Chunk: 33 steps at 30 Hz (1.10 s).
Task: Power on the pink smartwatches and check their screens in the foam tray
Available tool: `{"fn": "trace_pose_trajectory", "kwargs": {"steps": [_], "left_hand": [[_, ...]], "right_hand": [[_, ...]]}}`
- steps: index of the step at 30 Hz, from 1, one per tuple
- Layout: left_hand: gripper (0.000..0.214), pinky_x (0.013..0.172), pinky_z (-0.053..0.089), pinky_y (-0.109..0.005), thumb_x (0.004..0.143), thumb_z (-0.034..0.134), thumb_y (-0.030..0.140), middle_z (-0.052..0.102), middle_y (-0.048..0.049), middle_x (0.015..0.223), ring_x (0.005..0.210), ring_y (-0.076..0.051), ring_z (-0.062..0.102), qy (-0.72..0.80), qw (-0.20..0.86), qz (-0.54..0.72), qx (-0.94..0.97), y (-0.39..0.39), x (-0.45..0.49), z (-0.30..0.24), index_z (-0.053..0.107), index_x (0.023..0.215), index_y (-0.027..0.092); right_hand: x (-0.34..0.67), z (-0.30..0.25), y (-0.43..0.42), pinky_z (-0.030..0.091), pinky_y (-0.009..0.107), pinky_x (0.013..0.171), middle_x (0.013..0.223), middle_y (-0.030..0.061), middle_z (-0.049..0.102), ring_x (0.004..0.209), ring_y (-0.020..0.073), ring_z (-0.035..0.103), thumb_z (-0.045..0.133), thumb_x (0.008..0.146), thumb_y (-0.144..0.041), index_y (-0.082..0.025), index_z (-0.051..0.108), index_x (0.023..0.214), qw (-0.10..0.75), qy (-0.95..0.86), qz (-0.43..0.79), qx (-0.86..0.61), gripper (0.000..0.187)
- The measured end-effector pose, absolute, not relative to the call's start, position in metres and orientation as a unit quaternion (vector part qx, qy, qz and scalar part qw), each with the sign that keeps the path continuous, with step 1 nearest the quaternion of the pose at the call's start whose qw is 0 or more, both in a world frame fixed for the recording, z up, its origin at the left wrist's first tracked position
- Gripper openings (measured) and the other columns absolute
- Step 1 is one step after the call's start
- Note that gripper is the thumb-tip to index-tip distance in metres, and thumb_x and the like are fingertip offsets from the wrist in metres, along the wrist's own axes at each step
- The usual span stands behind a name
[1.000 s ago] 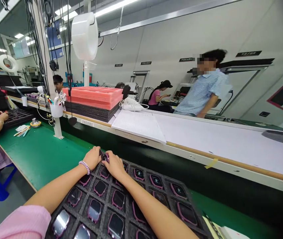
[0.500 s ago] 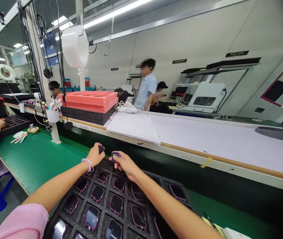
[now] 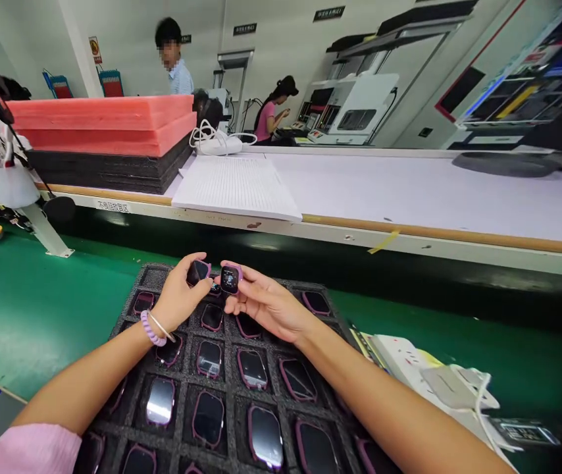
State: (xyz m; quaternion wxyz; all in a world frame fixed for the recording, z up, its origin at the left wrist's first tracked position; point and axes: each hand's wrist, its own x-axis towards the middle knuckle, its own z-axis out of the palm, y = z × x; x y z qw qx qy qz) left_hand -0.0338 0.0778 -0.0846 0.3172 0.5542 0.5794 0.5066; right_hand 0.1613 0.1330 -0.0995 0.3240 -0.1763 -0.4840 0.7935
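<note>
Over the far part of a black foam tray [image 3: 231,388], my left hand [image 3: 178,293] is closed around a smartwatch body [image 3: 198,272] with a purple frame and a dark screen. Close beside it, my right hand [image 3: 266,299] grips another purple-framed smartwatch [image 3: 230,280] by its edges, and its screen is lit. Part of a further lit watch [image 3: 214,286] shows between the hands; I cannot tell whether it is held or lies in the tray. Rows of purple-framed watches, such as this one [image 3: 208,419], lie face up in the tray's compartments.
A shelf [image 3: 360,191] runs behind the tray, bearing red foam trays [image 3: 108,125], black sheets and a white ridged panel [image 3: 236,187]. A white power strip [image 3: 404,359] with cables lies on the green bench at right. Two people are in the background.
The view has swung right and downward, showing more of the tray. Both hands stay close together, and the screen of the watch in my right hand now faces me, lit.
</note>
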Motion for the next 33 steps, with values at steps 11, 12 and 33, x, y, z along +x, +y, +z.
{"fn": "trace_pose_trajectory", "kwargs": {"steps": [11, 12, 33], "left_hand": [[0.046, 0.056, 0.043, -0.024, 0.085, 0.066, 0.028, 0.065, -0.0013, 0.089, 0.058, -0.01, 0.048, 0.578, 0.204, 0.499, 0.613, 0.054, -0.019, -0.073, 0.062, 0.129, 0.02], [0.045, 0.056, 0.042, -0.024, 0.085, 0.066, 0.028, 0.065, -0.0008, 0.088, 0.056, -0.009, 0.046, 0.58, 0.206, 0.5, 0.609, 0.053, -0.019, -0.073, 0.062, 0.129, 0.02], [0.052, 0.055, 0.044, -0.021, 0.081, 0.069, 0.029, 0.064, 0.0019, 0.081, 0.055, -0.008, 0.047, 0.577, 0.264, 0.528, 0.565, 0.053, -0.021, -0.075, 0.062, 0.132, 0.018]], "right_hand": [[0.163, -0.096, 0.121, 0.058, 0.031, 0.082, 0.102, 0.003, 0.072, 0.077, 0.0152, 0.068, 0.092, 0.083, -0.037, -0.023, 0.072, 0.13, 0.313, -0.472, 0.814, -0.13, 0.053], [0.163, -0.096, 0.12, 0.058, 0.031, 0.082, 0.103, 0.003, 0.072, 0.076, 0.0149, 0.068, 0.093, 0.083, -0.036, -0.024, 0.072, 0.129, 0.314, -0.473, 0.813, -0.128, 0.053], [0.162, -0.097, 0.12, 0.059, 0.031, 0.083, 0.103, 0.0025, 0.073, 0.078, 0.0154, 0.071, 0.092, 0.085, -0.036, -0.023, 0.071, 0.129, 0.311, -0.472, 0.817, -0.115, 0.051]]}}
